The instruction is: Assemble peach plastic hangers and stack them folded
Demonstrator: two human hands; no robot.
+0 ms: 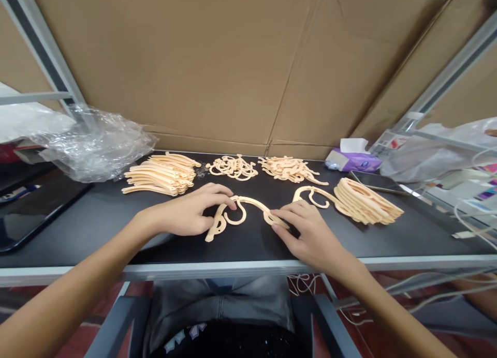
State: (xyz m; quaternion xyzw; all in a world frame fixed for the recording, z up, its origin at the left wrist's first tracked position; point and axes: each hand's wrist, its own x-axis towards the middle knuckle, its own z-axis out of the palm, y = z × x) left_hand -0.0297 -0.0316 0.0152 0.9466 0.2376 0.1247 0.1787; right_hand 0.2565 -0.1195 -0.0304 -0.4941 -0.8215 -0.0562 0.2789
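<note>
A cream plastic hanger (254, 202) lies on the black tabletop in front of me, its hook (237, 221) curling toward the table's front edge. My left hand (190, 209) has its fingers closed on the hanger's upper left part, near the base of the hook. With thumb and fingers, my right hand (306, 228) grips the right arm's end. Just behind my right hand lies another hanger (324, 192) with a hook, reaching to the stack on the right.
Along the back lie a pile of curved arms (163, 173), small hooks (232, 167) and more small pieces (289, 169). On the right are stacked parts (367, 200), a purple tissue pack (355, 160) and a phone (378, 182). Clear plastic wrap (104, 143) sits left.
</note>
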